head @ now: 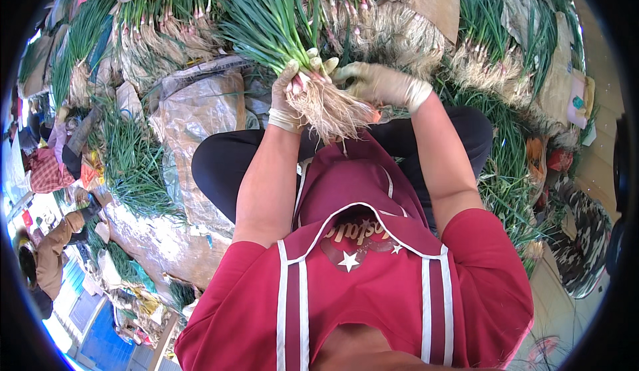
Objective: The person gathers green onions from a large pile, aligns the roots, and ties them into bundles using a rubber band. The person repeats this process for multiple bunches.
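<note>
My left hand (288, 91), in a pale thin glove, is closed around a bunch of green onions (279, 26) near its white and pink bulbs. The green leaves point up and away, while the long pale roots (332, 109) hang toward my lap. Just right of the bulbs is my right hand (374, 84), also gloved, its fingers bent and partly turned away from view. Whether it touches or pinches any roots I cannot tell. Below the bunch, a maroon apron (349, 176) with white trim covers my lap between my crossed legs.
Rows of rooted onion bunches (159, 31) lie ahead, with more at the right (491, 66). Loose green leaves (135, 161) and a plastic-covered sheet (199, 116) lie to the left. Other people (55, 256) sit at the far left. A camouflage-patterned item (579, 236) is at the right.
</note>
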Demonstrator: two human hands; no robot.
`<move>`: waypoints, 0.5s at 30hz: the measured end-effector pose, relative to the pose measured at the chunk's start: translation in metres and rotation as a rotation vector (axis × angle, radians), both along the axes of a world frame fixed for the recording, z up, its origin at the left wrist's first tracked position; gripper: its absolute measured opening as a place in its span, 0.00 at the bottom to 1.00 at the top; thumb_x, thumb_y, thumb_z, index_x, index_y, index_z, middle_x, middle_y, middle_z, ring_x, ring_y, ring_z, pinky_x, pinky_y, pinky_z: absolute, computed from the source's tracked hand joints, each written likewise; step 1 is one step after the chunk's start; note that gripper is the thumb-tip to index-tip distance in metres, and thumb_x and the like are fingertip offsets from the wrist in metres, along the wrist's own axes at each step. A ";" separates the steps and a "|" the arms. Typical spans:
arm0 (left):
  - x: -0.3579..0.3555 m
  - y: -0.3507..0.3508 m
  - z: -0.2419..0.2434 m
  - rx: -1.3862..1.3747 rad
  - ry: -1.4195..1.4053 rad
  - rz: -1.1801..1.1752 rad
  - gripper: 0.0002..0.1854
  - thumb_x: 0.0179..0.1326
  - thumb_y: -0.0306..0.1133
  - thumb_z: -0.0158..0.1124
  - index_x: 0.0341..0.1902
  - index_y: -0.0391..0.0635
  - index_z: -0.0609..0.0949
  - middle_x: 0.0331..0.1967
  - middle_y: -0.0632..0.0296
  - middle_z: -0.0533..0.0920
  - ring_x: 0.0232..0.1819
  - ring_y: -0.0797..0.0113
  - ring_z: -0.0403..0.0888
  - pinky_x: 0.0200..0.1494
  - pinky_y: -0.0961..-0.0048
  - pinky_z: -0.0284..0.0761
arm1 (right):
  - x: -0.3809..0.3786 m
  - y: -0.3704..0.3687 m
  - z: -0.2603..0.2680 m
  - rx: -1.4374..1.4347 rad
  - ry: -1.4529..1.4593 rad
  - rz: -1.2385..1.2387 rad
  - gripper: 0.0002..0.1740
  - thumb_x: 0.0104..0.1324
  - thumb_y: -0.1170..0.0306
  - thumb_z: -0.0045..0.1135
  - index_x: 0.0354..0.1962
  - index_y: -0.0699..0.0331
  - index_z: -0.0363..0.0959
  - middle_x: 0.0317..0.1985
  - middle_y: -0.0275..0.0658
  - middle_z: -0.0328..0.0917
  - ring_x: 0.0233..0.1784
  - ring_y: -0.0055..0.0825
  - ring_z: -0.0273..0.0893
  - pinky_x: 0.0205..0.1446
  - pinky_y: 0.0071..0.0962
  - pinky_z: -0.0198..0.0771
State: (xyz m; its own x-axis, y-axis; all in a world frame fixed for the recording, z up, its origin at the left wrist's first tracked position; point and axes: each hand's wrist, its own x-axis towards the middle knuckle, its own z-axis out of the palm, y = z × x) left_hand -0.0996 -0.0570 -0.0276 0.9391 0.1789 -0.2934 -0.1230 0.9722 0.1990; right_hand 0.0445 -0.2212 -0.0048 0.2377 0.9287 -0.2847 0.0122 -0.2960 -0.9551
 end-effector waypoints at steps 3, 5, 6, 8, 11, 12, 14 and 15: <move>-0.002 -0.003 0.007 -0.040 -0.015 -0.042 0.25 0.54 0.41 0.65 0.51 0.38 0.76 0.43 0.54 0.81 0.56 0.48 0.74 0.58 0.49 0.69 | 0.032 0.017 -0.016 -0.240 -0.013 -0.234 0.17 0.69 0.59 0.48 0.47 0.61 0.75 0.32 0.31 0.79 0.31 0.16 0.72 0.29 0.17 0.65; -0.010 0.000 -0.001 0.026 0.025 -0.064 0.24 0.58 0.41 0.60 0.54 0.37 0.75 0.40 0.54 0.82 0.51 0.52 0.77 0.54 0.53 0.73 | 0.010 0.044 0.008 -0.257 0.185 -0.407 0.18 0.68 0.63 0.49 0.50 0.65 0.73 0.32 0.33 0.78 0.27 0.16 0.70 0.28 0.19 0.66; -0.010 -0.001 0.003 0.042 0.065 -0.079 0.25 0.58 0.41 0.61 0.54 0.37 0.74 0.40 0.53 0.82 0.49 0.52 0.78 0.54 0.55 0.74 | 0.004 0.058 0.014 -0.323 0.074 -0.329 0.20 0.67 0.61 0.50 0.50 0.67 0.73 0.33 0.35 0.78 0.27 0.17 0.71 0.29 0.22 0.67; -0.013 0.004 -0.006 0.101 0.057 -0.106 0.25 0.56 0.39 0.62 0.53 0.35 0.74 0.40 0.51 0.82 0.46 0.52 0.80 0.53 0.58 0.75 | -0.001 0.075 -0.010 -0.297 0.135 -0.210 0.23 0.66 0.58 0.52 0.49 0.71 0.72 0.37 0.40 0.80 0.31 0.21 0.74 0.35 0.26 0.71; -0.017 0.006 -0.007 0.069 0.074 -0.045 0.25 0.57 0.39 0.62 0.53 0.34 0.73 0.40 0.52 0.81 0.43 0.54 0.79 0.51 0.59 0.76 | -0.026 0.085 -0.023 -0.162 0.077 -0.460 0.16 0.67 0.63 0.52 0.43 0.68 0.75 0.33 0.38 0.79 0.34 0.23 0.74 0.40 0.25 0.70; -0.017 0.004 -0.008 0.025 0.056 -0.002 0.24 0.57 0.39 0.62 0.53 0.34 0.73 0.39 0.53 0.81 0.44 0.54 0.79 0.51 0.59 0.76 | -0.037 0.085 -0.018 -0.121 0.286 -0.618 0.13 0.68 0.65 0.51 0.39 0.68 0.76 0.32 0.37 0.79 0.34 0.22 0.74 0.39 0.24 0.70; -0.017 0.005 -0.013 -0.074 0.003 -0.008 0.23 0.59 0.41 0.60 0.51 0.35 0.74 0.37 0.55 0.80 0.46 0.53 0.78 0.51 0.58 0.76 | -0.049 0.085 -0.038 0.029 0.643 -0.707 0.09 0.69 0.68 0.50 0.39 0.66 0.73 0.32 0.35 0.77 0.33 0.21 0.74 0.34 0.22 0.71; -0.017 0.005 -0.010 -0.080 -0.001 0.005 0.22 0.59 0.40 0.60 0.50 0.35 0.75 0.36 0.54 0.81 0.45 0.52 0.79 0.51 0.56 0.75 | -0.053 0.086 -0.052 0.169 0.872 -0.704 0.09 0.69 0.68 0.49 0.41 0.65 0.72 0.32 0.35 0.76 0.33 0.21 0.74 0.33 0.22 0.72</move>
